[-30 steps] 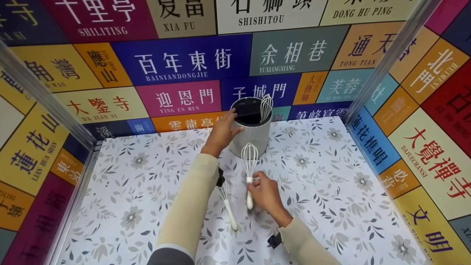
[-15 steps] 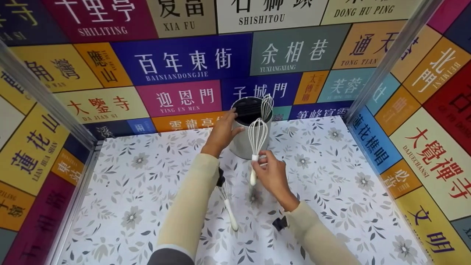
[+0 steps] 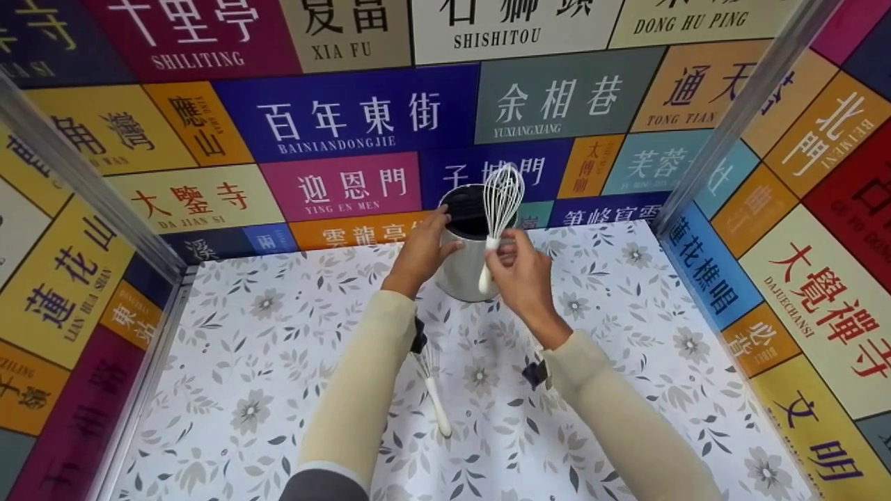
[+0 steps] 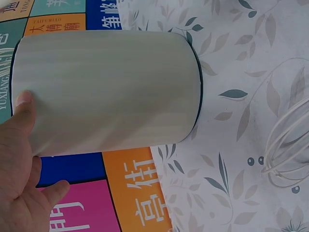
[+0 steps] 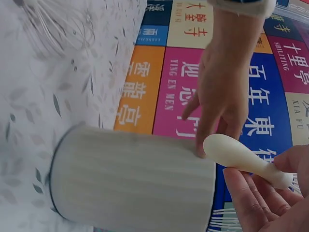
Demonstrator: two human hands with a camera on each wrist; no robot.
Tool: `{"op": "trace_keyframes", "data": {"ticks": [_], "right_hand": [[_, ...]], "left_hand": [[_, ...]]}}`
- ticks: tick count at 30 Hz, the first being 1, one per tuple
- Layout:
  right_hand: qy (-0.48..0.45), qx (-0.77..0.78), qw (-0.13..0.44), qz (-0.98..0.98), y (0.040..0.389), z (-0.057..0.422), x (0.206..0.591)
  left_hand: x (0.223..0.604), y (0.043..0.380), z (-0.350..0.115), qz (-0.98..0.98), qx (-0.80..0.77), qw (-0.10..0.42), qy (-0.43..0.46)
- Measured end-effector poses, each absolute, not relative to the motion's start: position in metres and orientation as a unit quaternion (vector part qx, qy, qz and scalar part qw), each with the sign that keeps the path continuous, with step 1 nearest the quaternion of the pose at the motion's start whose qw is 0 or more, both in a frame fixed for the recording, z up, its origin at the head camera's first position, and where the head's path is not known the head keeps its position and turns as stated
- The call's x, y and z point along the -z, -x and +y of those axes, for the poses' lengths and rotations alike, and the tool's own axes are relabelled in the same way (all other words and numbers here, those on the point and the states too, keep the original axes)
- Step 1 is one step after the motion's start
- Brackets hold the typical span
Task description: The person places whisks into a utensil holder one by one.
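Note:
In the head view, my right hand (image 3: pixel 523 275) pinches a white-handled balloon whisk (image 3: pixel 502 198) where its handle meets the wires. The whisk is upright, wires up, in front of the rim of a light grey utensil holder (image 3: pixel 466 271) with a dark inside. My left hand (image 3: pixel 420 254) rests against the holder's left side, thumb on its wall and fingertips at the rim. In the right wrist view, wires of another whisk (image 5: pixel 224 221) show beside the holder's mouth; the held whisk mostly hides it in the head view. The held whisk's handle (image 5: pixel 236 154) is near the camera.
Another white whisk (image 3: pixel 437 407) lies on the table by my left forearm, its wires partly covered by the sleeve and wrist camera. A flower-patterned cloth (image 3: pixel 278 348) covers the table. Colourful sign-printed walls (image 3: pixel 348 118) stand at the back and both sides, close behind the holder.
My right hand has lifted the whisk from low in front of the holder up to its rim, slightly rightward. The left hand and the lying whisk have stayed in place.

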State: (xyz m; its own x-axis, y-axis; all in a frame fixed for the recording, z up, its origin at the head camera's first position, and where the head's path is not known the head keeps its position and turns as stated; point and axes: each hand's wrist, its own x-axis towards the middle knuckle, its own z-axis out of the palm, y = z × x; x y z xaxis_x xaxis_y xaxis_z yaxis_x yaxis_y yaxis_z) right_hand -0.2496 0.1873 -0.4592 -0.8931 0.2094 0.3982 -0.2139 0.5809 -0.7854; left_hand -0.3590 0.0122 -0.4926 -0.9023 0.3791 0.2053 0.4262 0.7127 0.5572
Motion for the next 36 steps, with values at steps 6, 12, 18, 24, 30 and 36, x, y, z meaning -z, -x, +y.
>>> {"op": "trace_keyframes", "data": {"ticks": [6,12,18,24,30,36], "right_hand": [[-0.014,-0.442,0.265,-0.857,0.275,0.193,0.441],[-0.021,-0.422,0.272,-0.865,0.295,0.195,0.435],[-0.023,-0.428,0.285,-0.858,0.308,0.190,0.435],[-0.026,-0.423,0.293,-0.857,0.316,0.186,0.439],[-0.013,-0.415,0.283,-0.864,0.323,0.189,0.445],[0.004,-0.403,0.273,-0.873,0.324,0.193,0.455]], "left_hand": [[0.492,0.359,0.012,-0.924,0.308,0.041,0.222],[0.492,0.358,0.012,-0.927,0.300,0.043,0.222],[0.492,0.358,0.012,-0.929,0.299,0.029,0.217],[0.491,0.359,0.010,-0.929,0.295,0.035,0.220],[0.491,0.360,0.010,-0.930,0.291,0.041,0.221],[0.492,0.359,0.012,-0.931,0.293,0.036,0.216]]}}
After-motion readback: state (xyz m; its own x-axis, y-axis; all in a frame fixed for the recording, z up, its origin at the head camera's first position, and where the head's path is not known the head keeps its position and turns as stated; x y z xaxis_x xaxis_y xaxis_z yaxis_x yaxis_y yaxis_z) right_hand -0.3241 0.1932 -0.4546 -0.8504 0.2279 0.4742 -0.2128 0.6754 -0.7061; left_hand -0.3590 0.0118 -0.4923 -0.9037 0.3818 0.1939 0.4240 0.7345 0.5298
